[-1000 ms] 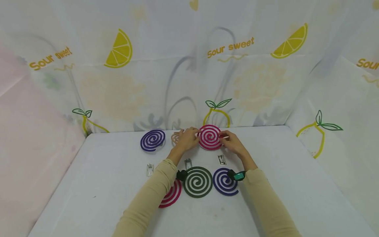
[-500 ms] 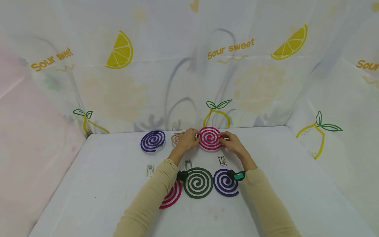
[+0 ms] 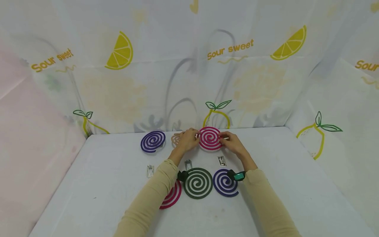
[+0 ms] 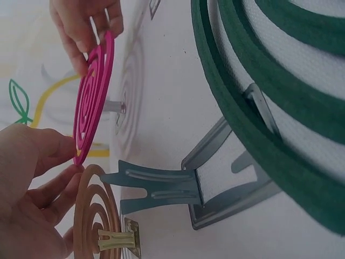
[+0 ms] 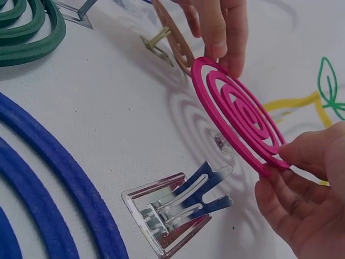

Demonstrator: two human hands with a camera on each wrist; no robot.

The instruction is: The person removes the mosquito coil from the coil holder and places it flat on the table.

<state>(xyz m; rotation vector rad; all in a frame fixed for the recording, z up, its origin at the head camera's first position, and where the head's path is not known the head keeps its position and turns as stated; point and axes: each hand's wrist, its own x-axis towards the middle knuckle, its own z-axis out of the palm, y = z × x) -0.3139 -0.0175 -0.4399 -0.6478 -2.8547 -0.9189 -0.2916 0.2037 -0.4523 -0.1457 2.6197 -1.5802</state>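
A bright pink mosquito coil is held between both hands at the back of the table. My left hand pinches its left edge with thumb and fingertips. The opposite edge is pinched by my right hand. Below the coil, a small metal coil stand shows in the right wrist view; whether they touch cannot be told. Next to my left hand, a tan coil sits on a brass-coloured stand, partly hidden in the head view. Further left, a purple coil is tilted on its support.
Metal stands lie mid-table: left, middle and right. In front are a green coil, a blue-purple coil and another pink coil, partly under the left sleeve. A printed cloth backdrop rises behind the table.
Since one second ago, the far edge of the held pink coil has dipped slightly. Both hands keep their grip in nearly the same place.
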